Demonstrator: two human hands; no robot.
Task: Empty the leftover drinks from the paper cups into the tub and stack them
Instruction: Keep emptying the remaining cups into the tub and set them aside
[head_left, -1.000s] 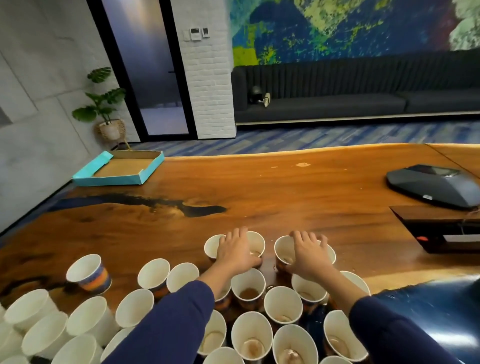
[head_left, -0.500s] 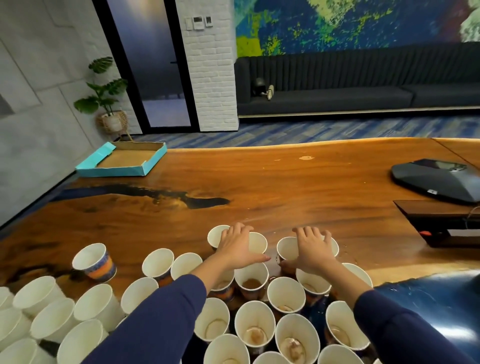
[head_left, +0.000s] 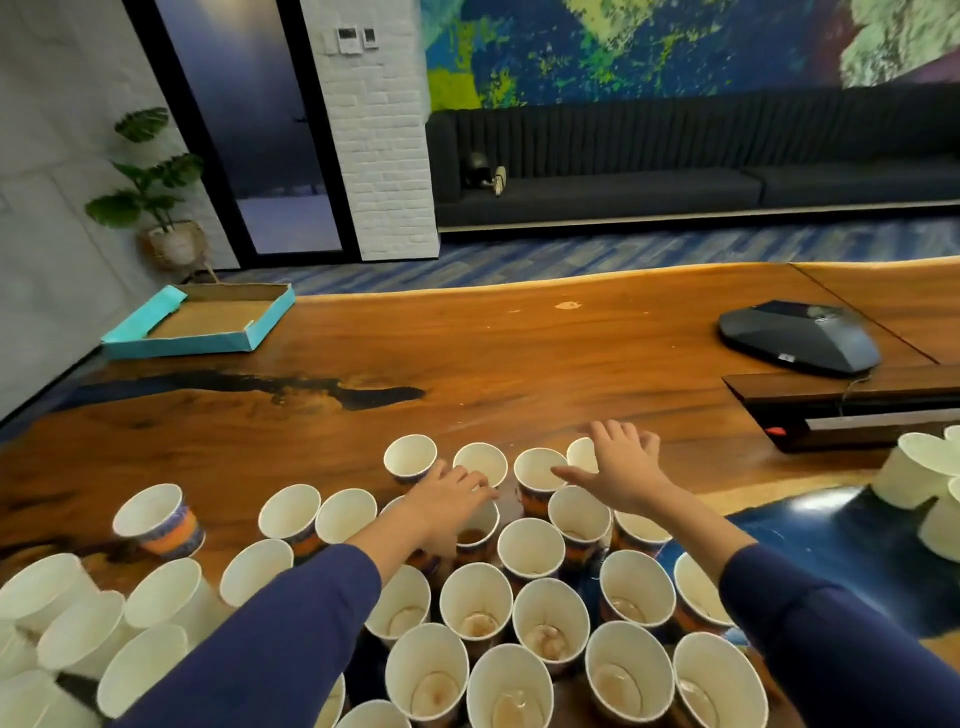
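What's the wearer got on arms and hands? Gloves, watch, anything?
Long dark navy sleeves on both arms, plain, no visible markings, ending at the wrists. Left hand and right hand are bare: no gloves, and no watch or rings visible from this view.

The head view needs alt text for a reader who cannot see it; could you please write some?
Two hands in dark blue sleeves reach over a crowd of open paper cups on a wooden table: the left hand rests on one cup, the right hand hovers spread. A teal cardboard tray and a grey conference phone lie beyond.

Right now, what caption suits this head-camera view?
Both hands, left hand and right hand, reach over crowded paper cups on a wooden table.
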